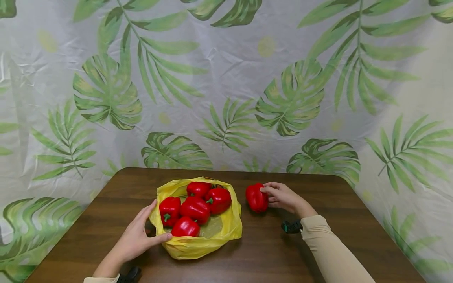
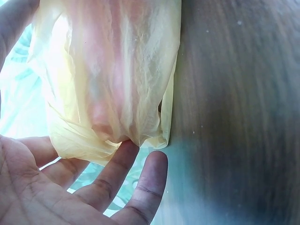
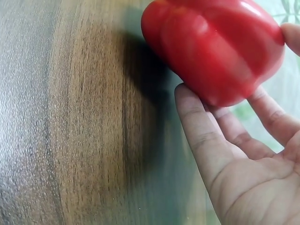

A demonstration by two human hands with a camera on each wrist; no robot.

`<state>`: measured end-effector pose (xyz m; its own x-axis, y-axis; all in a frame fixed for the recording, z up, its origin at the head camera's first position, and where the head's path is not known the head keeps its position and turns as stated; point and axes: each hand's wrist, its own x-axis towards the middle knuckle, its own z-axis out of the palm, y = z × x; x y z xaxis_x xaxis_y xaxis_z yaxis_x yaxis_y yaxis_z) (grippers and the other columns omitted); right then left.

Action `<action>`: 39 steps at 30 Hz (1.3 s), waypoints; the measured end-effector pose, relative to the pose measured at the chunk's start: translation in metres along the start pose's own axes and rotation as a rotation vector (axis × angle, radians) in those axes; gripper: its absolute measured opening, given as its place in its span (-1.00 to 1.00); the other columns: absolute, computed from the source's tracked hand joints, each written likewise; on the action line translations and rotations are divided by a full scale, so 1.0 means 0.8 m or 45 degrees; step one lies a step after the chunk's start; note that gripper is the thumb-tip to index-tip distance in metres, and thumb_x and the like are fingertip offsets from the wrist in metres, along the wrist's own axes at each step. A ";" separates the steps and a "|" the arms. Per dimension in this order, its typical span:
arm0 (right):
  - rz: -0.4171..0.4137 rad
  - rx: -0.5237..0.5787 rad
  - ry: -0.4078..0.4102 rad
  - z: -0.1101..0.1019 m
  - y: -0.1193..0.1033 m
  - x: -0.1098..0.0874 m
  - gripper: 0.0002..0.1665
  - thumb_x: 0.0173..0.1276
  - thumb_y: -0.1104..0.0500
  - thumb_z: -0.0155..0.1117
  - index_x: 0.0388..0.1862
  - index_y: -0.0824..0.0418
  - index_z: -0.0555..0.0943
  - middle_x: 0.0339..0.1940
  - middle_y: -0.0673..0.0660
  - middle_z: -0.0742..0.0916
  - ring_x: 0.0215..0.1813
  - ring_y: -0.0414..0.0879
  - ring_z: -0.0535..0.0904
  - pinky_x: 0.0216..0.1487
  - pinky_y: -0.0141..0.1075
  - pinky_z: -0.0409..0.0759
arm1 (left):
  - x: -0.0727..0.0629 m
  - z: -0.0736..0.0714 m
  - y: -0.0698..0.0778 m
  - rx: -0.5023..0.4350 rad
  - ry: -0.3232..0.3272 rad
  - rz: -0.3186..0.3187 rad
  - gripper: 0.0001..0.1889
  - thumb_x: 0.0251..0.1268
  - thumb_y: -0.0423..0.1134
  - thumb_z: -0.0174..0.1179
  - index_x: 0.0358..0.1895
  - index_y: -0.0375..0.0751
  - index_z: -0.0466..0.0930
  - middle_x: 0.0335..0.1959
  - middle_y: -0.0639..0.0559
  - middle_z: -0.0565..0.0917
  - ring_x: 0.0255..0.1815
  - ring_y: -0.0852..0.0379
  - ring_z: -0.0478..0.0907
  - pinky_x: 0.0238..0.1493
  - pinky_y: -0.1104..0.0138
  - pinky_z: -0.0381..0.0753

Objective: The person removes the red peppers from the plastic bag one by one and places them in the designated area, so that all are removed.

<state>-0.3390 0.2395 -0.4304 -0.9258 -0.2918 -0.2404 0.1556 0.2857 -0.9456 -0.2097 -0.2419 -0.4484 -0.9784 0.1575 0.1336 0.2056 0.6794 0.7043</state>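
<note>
A yellow plastic bag (image 1: 231, 232) stands wide-mouthed on the table, with several red bell peppers (image 1: 195, 209) inside. My left hand (image 1: 136, 236) spans the bag's left side, thumb at the front rim and fingers along the side. In the left wrist view, the outstretched fingers (image 2: 112, 180) touch the thin, see-through plastic. To the right of the bag, my right hand (image 1: 283, 197) holds a single red bell pepper (image 1: 256, 198) between thumb and fingers. The right wrist view shows that pepper (image 3: 220, 51) tilted, fingertips against its underside and a dark shadow on the wood beside it.
The dark brown wooden table (image 1: 262, 251) has rounded far corners. Behind it hangs a pale cloth (image 1: 226, 78) printed with green leaves, which also runs down both sides. Dark bands (image 1: 291, 226) sit at the wrists, by the beige sleeves.
</note>
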 end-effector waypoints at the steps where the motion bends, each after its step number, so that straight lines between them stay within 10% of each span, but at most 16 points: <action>1: 0.000 -0.001 0.002 0.000 0.000 0.000 -0.27 0.69 -0.02 0.15 0.61 0.40 0.31 0.55 0.42 0.49 0.16 0.02 0.74 0.27 -0.05 0.77 | 0.000 0.000 0.000 0.003 -0.001 0.001 0.24 0.17 0.17 0.59 0.77 -0.20 0.01 0.65 -0.38 0.26 0.49 -0.43 0.44 0.06 0.03 0.84; 39: -0.087 0.072 0.025 -0.019 0.014 -0.005 -0.37 0.70 0.10 0.13 0.54 0.47 0.33 -0.04 -0.01 0.73 -0.07 -0.13 0.73 0.17 -0.14 0.81 | 0.001 -0.001 0.001 -0.005 -0.011 -0.036 0.26 0.15 0.21 0.58 0.77 -0.20 0.00 0.66 -0.37 0.24 0.51 -0.44 0.42 0.11 -0.01 0.82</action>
<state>-0.3390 0.2578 -0.4368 -0.9414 -0.2906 -0.1713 0.1106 0.2137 -0.9706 -0.2101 -0.2418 -0.4474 -0.9836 0.1448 0.1077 0.1780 0.6810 0.7103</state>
